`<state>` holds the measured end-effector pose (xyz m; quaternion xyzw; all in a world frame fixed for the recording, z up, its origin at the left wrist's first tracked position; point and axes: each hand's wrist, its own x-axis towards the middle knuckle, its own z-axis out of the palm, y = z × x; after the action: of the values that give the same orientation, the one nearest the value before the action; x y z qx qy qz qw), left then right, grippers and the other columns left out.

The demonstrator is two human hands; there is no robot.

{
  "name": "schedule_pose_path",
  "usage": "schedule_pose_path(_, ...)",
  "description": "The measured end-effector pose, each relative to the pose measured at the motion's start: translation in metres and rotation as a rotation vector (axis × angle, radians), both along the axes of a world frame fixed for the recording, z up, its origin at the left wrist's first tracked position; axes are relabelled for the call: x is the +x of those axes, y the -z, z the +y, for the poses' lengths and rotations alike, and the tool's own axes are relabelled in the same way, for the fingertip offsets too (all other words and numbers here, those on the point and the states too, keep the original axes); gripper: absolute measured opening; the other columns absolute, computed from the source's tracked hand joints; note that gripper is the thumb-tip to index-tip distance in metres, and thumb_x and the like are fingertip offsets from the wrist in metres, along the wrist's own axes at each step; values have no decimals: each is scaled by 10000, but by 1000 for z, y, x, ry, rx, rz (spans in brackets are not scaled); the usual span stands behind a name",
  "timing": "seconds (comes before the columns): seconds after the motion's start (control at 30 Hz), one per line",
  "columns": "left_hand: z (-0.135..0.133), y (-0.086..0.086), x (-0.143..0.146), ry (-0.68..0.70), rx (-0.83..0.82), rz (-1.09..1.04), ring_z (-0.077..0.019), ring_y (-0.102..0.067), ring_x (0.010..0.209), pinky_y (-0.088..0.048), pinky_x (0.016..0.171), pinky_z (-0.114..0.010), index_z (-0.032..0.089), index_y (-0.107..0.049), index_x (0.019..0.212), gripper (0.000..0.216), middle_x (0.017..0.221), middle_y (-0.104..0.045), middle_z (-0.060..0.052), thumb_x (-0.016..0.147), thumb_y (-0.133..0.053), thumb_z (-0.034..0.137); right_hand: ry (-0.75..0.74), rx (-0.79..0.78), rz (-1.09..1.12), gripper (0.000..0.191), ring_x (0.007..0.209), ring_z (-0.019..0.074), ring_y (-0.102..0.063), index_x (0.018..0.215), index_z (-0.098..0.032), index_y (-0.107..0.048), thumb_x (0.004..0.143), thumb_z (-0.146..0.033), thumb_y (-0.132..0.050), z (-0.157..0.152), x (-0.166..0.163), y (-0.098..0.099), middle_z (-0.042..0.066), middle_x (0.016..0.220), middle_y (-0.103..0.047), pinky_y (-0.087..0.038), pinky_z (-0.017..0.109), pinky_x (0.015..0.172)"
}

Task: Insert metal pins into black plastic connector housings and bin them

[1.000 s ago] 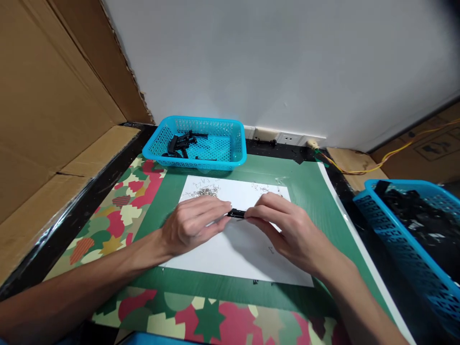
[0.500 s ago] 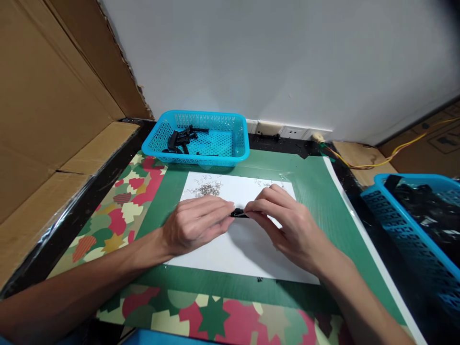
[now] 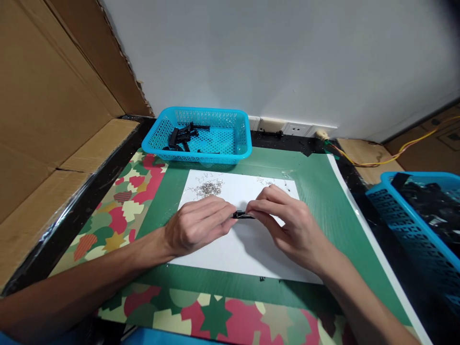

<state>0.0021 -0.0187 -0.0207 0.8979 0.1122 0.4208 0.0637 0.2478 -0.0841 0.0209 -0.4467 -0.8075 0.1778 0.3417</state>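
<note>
Between my two hands, above the white sheet (image 3: 223,251), is a small slim black plastic part (image 3: 242,215). My left hand (image 3: 201,225) is closed, its thumb and fingers pinching the part's left end. My right hand (image 3: 287,220) is pinched at the right end of the same part; a thin, shiny line shows by these fingertips, too small to make out. Fingers hide both ends of the part. Just beyond my left hand lies a pile of small bent metal wires (image 3: 210,188). A few more wires (image 3: 264,181) are scattered beyond my right hand.
A blue basket (image 3: 201,157) with several black parts stands at the back by the wall. Another blue basket (image 3: 406,215), filled with black pieces, is at the right. Cardboard (image 3: 46,96) walls the left side. Sockets and a yellow cable (image 3: 384,163) are at the back right.
The view has shifted slightly. Both hands keep their pinch on the black part, and a little more of it shows between the fingers.
</note>
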Motion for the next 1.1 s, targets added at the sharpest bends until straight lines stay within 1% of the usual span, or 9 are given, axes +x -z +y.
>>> schedule_pose_path(0.2,0,2,-1,10,-10,23,-242,-797,908,-689,847,-401,132,-677,1315,331,1020,-819,-109,989,-722,98,2,26,-39,243,839,223,-560,1041,-193,-741,1121,-147,-517,-1,-4,5,72,893,-631,-464,356,734)
schedule_pose_path(0.33,2,3,1,-14,-22,32,-231,-767,858,-664,804,-387,127,-689,1230,245,952,-799,-98,989,-729,116,-6,24,-80,202,872,232,-562,1081,-189,-732,1124,-171,-535,3,4,0,75,908,-653,-468,362,755)
schedule_pose_path(0.43,3,4,4,-52,-70,81,-212,-736,809,-631,759,-357,156,-701,1159,154,880,-770,-66,1006,-704,144,42,19,-140,179,894,247,-555,1123,-214,-726,1125,-203,-547,6,17,-6,81,950,-682,-468,375,768)
schedule_pose_path(0.53,3,5,5,-70,-94,136,-216,-724,814,-612,750,-351,159,-708,1114,107,882,-765,-66,1017,-667,138,110,24,-172,185,872,251,-546,1092,-227,-723,1126,-219,-541,8,27,-10,78,937,-679,-467,374,746)
schedule_pose_path(0.63,3,4,5,-83,-96,181,-233,-718,827,-605,753,-366,147,-716,1092,97,905,-768,-77,1023,-648,129,133,47,-168,176,892,255,-574,1089,-234,-730,1117,-213,-557,11,28,-7,82,959,-709,-490,386,766)
schedule_pose_path(0.73,3,2,4,-93,-99,216,-247,-721,853,-601,765,-378,140,-720,1094,95,936,-774,-82,1028,-652,132,123,129,-162,143,927,264,-639,1078,-245,-763,1082,-191,-630,12,22,-2,74,977,-766,-516,423,832)
schedule_pose_path(0.87,3,2,3,-107,-87,226,-255,-743,906,-605,802,-383,151,-722,1063,76,963,-783,-81,1044,-649,160,216,156,29,70,847,238,-754,1001,-252,-776,1020,-197,-737,7,5,3,33,930,-818,-584,393,797)
schedule_pose_path(0.93,3,2,3,-105,-88,222,-251,-750,933,-608,828,-381,158,-718,1048,81,970,-787,-81,1054,-638,167,291,93,186,27,785,214,-785,973,-253,-770,996,-241,-778,4,-6,5,17,918,-825,-629,347,744)
schedule_pose_path(1.1,3,3,4,-87,-92,239,-239,-726,858,-596,797,-386,150,-706,981,121,906,-764,-82,1061,-616,165,351,-100,415,128,707,189,-793,905,-228,-726,988,-307,-782,2,-31,12,10,826,-789,-673,291,673)
